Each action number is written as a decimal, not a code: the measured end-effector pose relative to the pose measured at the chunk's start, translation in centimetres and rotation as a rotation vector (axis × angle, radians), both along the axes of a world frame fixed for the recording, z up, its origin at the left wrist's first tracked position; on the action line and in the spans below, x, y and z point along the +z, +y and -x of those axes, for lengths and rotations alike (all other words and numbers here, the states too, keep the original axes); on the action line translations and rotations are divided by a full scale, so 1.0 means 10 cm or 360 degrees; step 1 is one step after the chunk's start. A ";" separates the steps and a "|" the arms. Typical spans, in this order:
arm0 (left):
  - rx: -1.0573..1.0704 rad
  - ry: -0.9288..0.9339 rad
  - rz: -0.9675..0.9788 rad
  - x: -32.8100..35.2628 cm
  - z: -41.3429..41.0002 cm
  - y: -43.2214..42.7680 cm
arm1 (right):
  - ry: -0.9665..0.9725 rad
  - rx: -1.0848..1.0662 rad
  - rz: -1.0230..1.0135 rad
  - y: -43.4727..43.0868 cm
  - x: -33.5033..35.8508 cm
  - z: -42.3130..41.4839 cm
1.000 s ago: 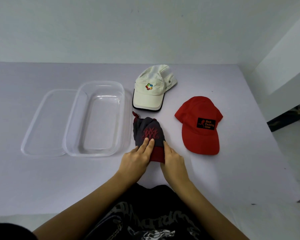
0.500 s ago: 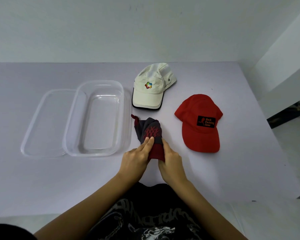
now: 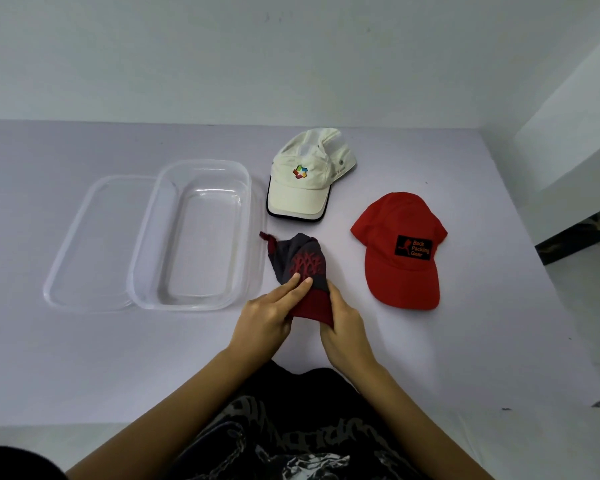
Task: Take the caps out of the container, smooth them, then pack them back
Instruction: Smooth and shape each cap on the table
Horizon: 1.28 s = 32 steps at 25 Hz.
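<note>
A grey cap with a red pattern and red brim (image 3: 300, 263) sits folded in the middle of the table. My left hand (image 3: 267, 313) pinches its brim from the left, two fingers lying on top. My right hand (image 3: 343, 323) grips the brim's right edge. The brim is lifted slightly off the table. A cream cap with a colourful logo (image 3: 305, 181) lies behind it. A red cap with a black patch (image 3: 402, 251) lies to the right. The clear plastic container (image 3: 142, 265) stands to the left, with nothing inside.
The container's clear lid (image 3: 84, 237) lies partly under its left side. A white wall runs along the table's far edge. The table's right edge drops off near a dark object (image 3: 575, 237) on the floor.
Both hands have drawn the grey cap's brim a little toward me and raised it. The cap has folded narrower. The other caps and container stay put.
</note>
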<state>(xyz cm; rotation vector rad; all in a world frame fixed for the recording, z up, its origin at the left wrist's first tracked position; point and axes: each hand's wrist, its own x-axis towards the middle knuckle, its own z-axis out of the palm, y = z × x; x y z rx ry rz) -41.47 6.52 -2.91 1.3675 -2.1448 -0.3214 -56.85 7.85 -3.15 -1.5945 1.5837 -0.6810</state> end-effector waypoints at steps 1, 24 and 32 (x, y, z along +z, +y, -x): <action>0.0058 -0.0020 -0.0024 0.03 -0.01 0.00 | 0.0005 -0.0015 -0.0003 -0.01 -0.01 0.04; 0.0322 0.0732 -0.0661 0.20 -0.12 0.15 | -0.0222 0.0082 0.0288 -0.01 0.08 0.08; -0.0228 0.0326 -0.0785 0.23 -0.37 0.06 | 0.0177 0.0340 0.0534 -0.08 0.21 0.25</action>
